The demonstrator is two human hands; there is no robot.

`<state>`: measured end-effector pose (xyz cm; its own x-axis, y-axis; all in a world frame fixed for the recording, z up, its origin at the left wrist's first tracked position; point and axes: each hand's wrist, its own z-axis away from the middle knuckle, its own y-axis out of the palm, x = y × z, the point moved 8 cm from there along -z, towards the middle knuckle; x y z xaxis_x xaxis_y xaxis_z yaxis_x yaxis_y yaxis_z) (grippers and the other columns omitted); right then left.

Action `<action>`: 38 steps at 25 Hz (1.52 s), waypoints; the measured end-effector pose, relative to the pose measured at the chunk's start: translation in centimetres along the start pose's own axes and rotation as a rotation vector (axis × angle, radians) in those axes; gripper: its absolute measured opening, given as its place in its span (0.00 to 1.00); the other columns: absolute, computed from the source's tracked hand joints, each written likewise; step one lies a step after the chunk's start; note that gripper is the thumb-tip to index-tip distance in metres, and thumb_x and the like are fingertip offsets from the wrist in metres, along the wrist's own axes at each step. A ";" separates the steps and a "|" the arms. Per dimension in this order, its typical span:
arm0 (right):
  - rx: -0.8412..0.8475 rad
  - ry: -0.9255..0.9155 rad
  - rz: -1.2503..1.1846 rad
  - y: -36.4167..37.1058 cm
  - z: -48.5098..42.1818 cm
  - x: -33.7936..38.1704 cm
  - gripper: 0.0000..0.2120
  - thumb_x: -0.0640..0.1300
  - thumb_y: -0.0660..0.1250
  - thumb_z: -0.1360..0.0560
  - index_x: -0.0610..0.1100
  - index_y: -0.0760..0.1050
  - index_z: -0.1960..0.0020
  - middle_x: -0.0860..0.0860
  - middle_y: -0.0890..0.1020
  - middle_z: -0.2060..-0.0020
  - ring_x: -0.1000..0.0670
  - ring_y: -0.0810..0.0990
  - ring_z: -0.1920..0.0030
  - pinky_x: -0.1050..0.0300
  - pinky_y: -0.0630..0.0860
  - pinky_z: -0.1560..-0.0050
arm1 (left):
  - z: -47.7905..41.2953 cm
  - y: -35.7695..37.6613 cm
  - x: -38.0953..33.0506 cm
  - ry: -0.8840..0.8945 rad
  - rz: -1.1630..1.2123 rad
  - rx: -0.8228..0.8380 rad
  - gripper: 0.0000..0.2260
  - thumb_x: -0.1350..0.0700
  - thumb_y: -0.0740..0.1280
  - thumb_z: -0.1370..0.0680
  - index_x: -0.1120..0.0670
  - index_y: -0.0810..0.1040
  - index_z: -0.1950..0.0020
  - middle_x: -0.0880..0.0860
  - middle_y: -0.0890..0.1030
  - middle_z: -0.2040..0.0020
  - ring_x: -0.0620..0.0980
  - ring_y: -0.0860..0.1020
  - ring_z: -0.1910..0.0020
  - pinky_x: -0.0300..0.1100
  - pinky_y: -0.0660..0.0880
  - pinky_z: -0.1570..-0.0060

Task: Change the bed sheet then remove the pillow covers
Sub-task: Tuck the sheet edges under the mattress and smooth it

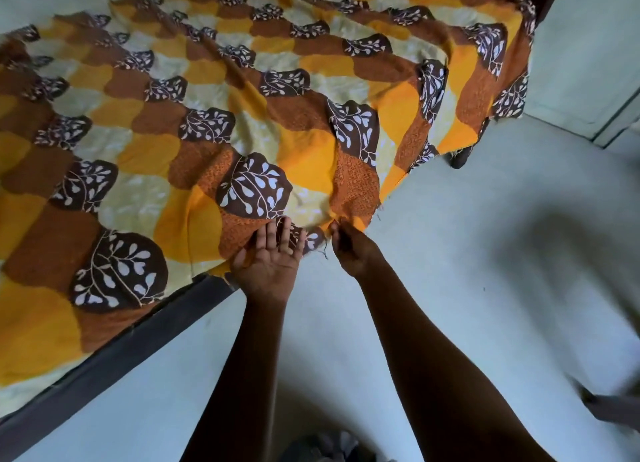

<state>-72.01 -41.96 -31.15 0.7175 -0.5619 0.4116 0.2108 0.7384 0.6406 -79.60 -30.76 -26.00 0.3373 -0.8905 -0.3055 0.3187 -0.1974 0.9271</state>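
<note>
A bed sheet [214,122] patterned in orange, brown and pale yellow with white leaf prints covers the bed and hangs over its near corner. My left hand [268,259] is palm up with fingers apart, its fingertips tucked under the sheet's hanging edge. My right hand [349,250] is just to its right, fingers pinched on the frayed orange corner of the sheet. No pillows are in view.
The dark bed frame [114,354] runs along the near side, and one bed leg [459,158] shows at the right. Pale floor [485,253] lies around my arms. A wall [585,46] with a door edge stands at the far right.
</note>
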 end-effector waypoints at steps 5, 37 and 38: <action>0.224 -0.061 -0.236 3.0 0.0 -0.2 0.11 0.39 0.53 0.22 0.38 0.74 0.53 0.42 0.80 0.52 0.46 0.78 0.46 0.52 0.74 0.42 | -0.6 -0.4 -0.7 -0.074 0.035 0.179 0.27 0.53 0.68 0.36 0.59 0.77 0.38 0.56 0.75 0.34 0.57 0.66 0.31 0.64 0.68 0.39; 0.438 0.132 -0.197 12.6 2.6 -8.9 0.27 0.58 0.46 0.20 0.42 0.65 0.30 0.47 0.78 0.48 0.49 0.76 0.48 0.53 0.69 0.40 | 4.9 -2.9 -7.3 0.065 -0.013 -0.119 0.25 0.50 0.54 0.29 0.61 0.70 0.36 0.60 0.76 0.39 0.59 0.72 0.36 0.57 0.67 0.40; 0.413 0.123 -0.208 12.9 2.3 -8.8 0.26 0.57 0.47 0.19 0.42 0.65 0.30 0.46 0.78 0.49 0.49 0.76 0.49 0.53 0.69 0.39 | 4.9 -3.0 -7.1 0.047 -0.018 -0.131 0.23 0.50 0.55 0.29 0.60 0.71 0.38 0.59 0.78 0.40 0.59 0.74 0.37 0.58 0.69 0.39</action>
<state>-77.07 -28.33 -25.02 0.7665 -0.6154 0.1835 0.0949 0.3911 0.9154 -87.27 -25.84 -25.59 0.3707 -0.8665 -0.3342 0.4370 -0.1548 0.8860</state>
